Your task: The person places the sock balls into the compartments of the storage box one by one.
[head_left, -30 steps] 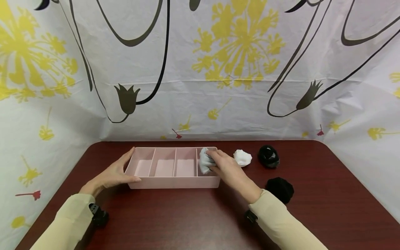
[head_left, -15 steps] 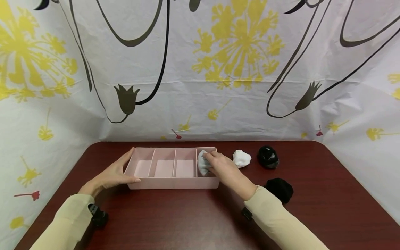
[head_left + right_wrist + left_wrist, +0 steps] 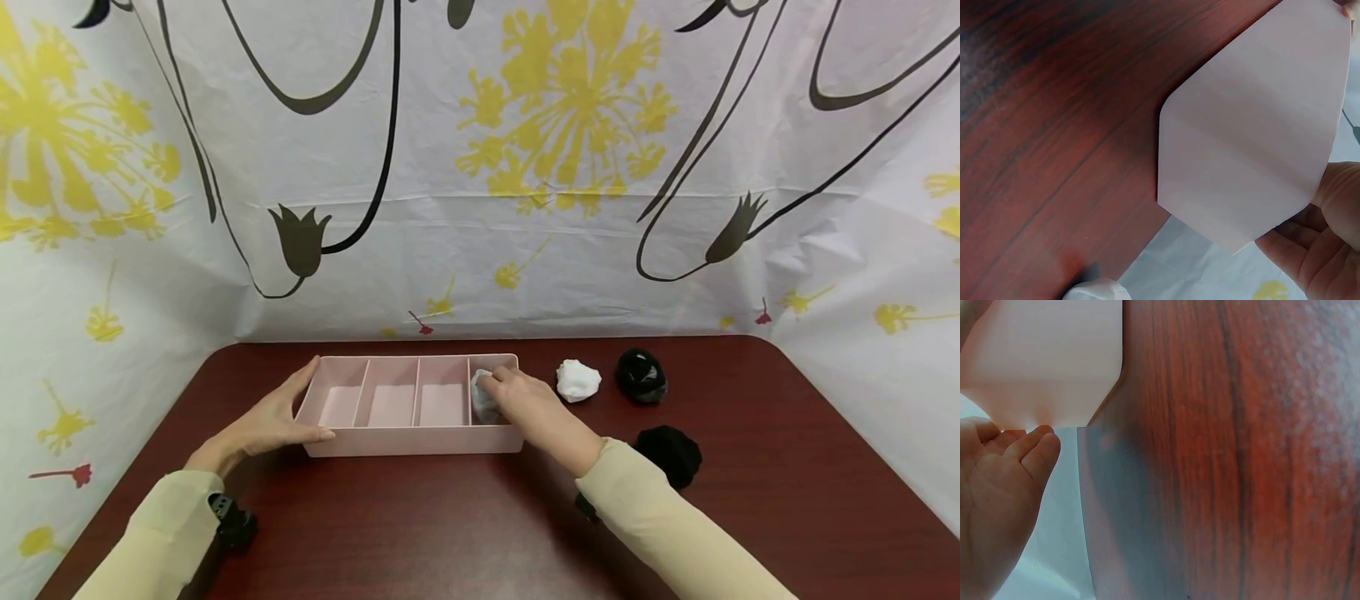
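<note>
A pink divided box (image 3: 405, 440) lies lengthwise on the table. My left hand (image 3: 266, 423) holds its left end, with the thumb at the front wall and the fingers along the far left corner. In the left wrist view, fingertips touch the box's end wall (image 3: 1054, 403). My right hand (image 3: 528, 408) reaches into the rightmost compartment, its fingers on a light grey bundle of cloth (image 3: 484, 404). The right fingertips are partly hidden in the compartment. In the right wrist view, the box wall (image 3: 1241, 131) hides the cloth.
Right of the box sit a white crumpled cloth bundle (image 3: 577, 381) and a glossy black bundle (image 3: 641, 377). A matte black bundle (image 3: 671, 456) lies nearer, beside the right sleeve. A patterned curtain (image 3: 420, 208) stands behind the dark red table (image 3: 390, 533).
My right hand has moved slightly left and deeper into the rightmost compartment, and the grey cloth has sunk lower there. The left hand keeps its place on the box.
</note>
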A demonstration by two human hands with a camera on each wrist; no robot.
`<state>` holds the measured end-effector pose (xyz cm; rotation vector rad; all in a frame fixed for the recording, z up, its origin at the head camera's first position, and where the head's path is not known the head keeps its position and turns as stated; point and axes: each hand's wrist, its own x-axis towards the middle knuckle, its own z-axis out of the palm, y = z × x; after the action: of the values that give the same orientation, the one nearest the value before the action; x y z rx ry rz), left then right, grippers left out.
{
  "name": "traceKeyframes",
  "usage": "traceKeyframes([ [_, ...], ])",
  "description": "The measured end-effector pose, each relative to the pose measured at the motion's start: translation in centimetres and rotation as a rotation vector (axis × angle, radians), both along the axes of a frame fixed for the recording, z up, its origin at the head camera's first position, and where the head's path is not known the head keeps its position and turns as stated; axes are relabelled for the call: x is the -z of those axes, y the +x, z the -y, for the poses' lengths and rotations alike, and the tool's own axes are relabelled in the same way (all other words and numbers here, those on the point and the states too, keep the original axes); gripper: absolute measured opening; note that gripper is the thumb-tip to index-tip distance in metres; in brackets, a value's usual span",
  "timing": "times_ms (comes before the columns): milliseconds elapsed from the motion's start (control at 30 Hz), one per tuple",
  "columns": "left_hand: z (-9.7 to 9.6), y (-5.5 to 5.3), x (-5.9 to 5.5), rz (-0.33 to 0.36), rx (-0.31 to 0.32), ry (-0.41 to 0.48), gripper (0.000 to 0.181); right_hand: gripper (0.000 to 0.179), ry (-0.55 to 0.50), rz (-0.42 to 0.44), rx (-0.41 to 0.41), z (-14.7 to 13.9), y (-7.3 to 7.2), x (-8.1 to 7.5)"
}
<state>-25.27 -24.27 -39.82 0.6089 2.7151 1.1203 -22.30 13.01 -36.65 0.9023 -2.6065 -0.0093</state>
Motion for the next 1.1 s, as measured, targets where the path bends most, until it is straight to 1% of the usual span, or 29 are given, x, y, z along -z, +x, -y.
traceKeyframes([
  [200,0.0,0.0,0.0,-0.007,0.001,-0.008,0.115,0.024,0.076,0.015,0.007,0.3,-0.2,-0.3],
  [300,0.0,0.0,0.0,-0.013,0.006,-0.002,0.115,0.020,0.096,0.018,0.007,0.4,-0.2,-0.3],
  [500,-0.1,-0.1,0.0,-0.022,0.013,0.001,0.115,0.022,0.121,0.028,0.013,0.4,-0.2,-0.4],
  [567,-0.1,0.0,0.1,-0.022,0.013,0.001,0.115,0.024,0.113,0.033,0.015,0.4,-0.3,-0.4],
  [667,-0.1,0.0,0.2,-0.027,0.015,0.004,0.115,0.028,0.041,0.034,0.006,0.1,-0.2,-0.1],
  [767,-0.1,0.0,0.2,-0.033,0.018,0.009,0.115,0.035,-0.098,0.048,-0.013,-0.6,0.1,0.1],
  [933,-0.1,0.1,0.2,-0.041,0.019,0.013,0.115,0.045,-0.337,0.072,-0.089,-2.1,0.9,0.1],
  [1000,0.0,0.1,0.1,-0.042,0.022,0.013,0.114,0.046,-0.403,0.056,-0.119,-2.9,1.3,0.2],
  [1100,0.0,0.1,0.1,-0.039,0.026,0.018,0.114,0.048,-0.464,0.014,-0.128,-4.2,2.2,0.2],
])
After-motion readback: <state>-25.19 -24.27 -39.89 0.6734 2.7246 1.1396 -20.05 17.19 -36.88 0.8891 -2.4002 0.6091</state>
